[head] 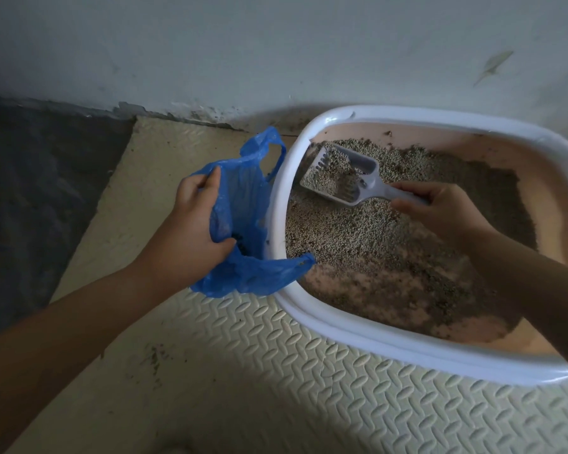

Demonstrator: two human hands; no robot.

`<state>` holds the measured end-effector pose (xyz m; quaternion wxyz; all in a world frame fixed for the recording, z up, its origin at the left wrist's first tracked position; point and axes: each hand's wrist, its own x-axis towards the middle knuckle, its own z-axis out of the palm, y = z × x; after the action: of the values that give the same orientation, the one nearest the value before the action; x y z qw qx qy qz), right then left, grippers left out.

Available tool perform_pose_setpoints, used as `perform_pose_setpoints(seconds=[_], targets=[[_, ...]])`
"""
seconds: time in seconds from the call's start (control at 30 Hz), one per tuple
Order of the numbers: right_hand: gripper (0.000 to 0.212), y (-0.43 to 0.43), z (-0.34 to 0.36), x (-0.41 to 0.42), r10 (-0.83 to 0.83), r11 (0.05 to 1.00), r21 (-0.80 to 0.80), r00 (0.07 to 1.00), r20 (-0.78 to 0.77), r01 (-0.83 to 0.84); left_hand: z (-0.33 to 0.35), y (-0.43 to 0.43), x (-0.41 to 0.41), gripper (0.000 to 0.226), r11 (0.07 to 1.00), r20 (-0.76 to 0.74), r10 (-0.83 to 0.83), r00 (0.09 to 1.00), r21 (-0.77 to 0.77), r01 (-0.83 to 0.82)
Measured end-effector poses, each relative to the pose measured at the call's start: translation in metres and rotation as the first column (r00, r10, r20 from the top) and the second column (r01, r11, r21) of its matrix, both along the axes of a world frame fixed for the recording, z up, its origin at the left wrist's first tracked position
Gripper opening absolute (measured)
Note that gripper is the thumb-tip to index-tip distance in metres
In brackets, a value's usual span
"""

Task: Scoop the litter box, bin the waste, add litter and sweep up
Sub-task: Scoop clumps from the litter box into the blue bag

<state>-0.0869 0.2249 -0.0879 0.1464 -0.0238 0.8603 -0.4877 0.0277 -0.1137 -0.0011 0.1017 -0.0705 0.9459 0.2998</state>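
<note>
Left hand (pixel 188 233) grips blue bag (pixel 247 191) | right hand (pixel 440 211) grips scoop (pixel 373 186)

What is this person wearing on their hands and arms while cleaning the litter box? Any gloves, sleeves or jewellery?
Nothing that shows. The left hand and the right hand are bare: no gloves, rings or wristbands visible. The left forearm and the right forearm are uncovered right to the picture's edges, with no sleeve in view. The light is dim, so a thin ring could be missed.

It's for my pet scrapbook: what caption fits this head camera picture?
Right hand holds a full scoop in the litter box; left hand holds a blue bag beside it.
</note>
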Motion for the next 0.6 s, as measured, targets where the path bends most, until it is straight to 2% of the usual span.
perform_pose_setpoints(seconds=[0.37,0.6], targets=[[0.041,0.021,0.064,0.031,0.046,0.993,0.113,0.986,-0.159,-0.028,0.01,0.0,0.011,0.097,1.0,-0.038,-0.009,0.999,-0.029,0.008],[0.038,0.015,0.082,0.044,0.049,0.989,0.148,0.981,-0.186,-0.021,0.013,0.0,0.014,0.096,0.999,-0.036,-0.017,0.999,-0.033,0.016]])
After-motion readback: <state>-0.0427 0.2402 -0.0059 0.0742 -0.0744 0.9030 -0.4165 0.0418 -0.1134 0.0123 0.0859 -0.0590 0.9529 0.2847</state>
